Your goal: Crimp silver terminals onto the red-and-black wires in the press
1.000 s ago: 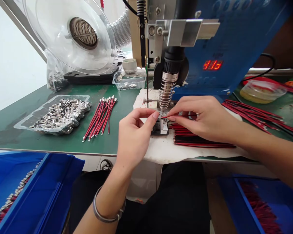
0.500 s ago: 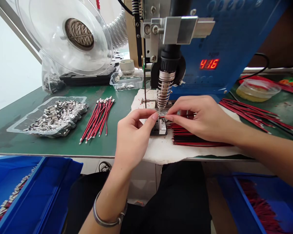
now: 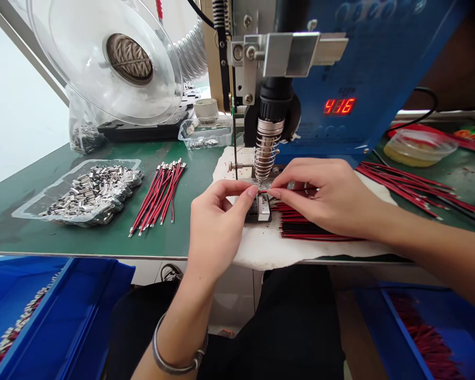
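Observation:
Under the tip of a soldering iron (image 3: 267, 148) with a coil spring round it, both hands meet over a small metal fixture (image 3: 263, 207). My right hand (image 3: 320, 192) pinches a thin red and black wire (image 3: 265, 191) between thumb and forefinger. Its end points left into the fixture. My left hand (image 3: 219, 219) is closed in a pinch at the fixture's left side; what lies between its fingertips is hidden. Beneath my right hand lies a stack of red and black wires (image 3: 301, 227) on a white cloth (image 3: 261, 250).
Left on the green table stand a clear tray of metal connectors (image 3: 98, 190) and a bundle of wires with connectors (image 3: 160, 192). A blue machine (image 3: 340, 68) reading 416 rises behind. More loose wires (image 3: 411, 184) lie right. Blue bins (image 3: 83, 306) flank my legs.
Hardly anything differs. Both hands keep their pinch at the fixture, and the whole view has shifted very slightly.

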Demonstrator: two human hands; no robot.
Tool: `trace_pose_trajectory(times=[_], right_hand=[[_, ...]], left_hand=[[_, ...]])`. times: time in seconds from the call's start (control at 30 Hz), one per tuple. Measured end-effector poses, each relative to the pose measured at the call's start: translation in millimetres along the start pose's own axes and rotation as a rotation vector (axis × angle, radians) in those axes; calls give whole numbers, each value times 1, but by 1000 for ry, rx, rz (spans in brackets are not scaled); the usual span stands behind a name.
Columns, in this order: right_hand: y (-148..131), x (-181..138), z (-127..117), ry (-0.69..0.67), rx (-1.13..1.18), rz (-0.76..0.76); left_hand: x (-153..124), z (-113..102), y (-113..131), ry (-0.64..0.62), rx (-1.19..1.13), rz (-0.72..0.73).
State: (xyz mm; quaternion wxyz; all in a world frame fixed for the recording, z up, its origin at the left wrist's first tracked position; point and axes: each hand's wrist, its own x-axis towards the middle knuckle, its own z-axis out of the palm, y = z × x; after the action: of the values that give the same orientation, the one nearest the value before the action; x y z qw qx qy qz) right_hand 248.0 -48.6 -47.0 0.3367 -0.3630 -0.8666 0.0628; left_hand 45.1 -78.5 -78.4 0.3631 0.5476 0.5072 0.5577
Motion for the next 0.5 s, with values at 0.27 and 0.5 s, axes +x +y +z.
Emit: trace_pose_trajectory(times=[0.27,0.5], right_hand=[[-1,-1,1,18,-3,-16],[-2,0,2,15,-6,13]], left_hand=[[-3,0,1,23,5,-19],[-3,1,3,36,4,-28]])
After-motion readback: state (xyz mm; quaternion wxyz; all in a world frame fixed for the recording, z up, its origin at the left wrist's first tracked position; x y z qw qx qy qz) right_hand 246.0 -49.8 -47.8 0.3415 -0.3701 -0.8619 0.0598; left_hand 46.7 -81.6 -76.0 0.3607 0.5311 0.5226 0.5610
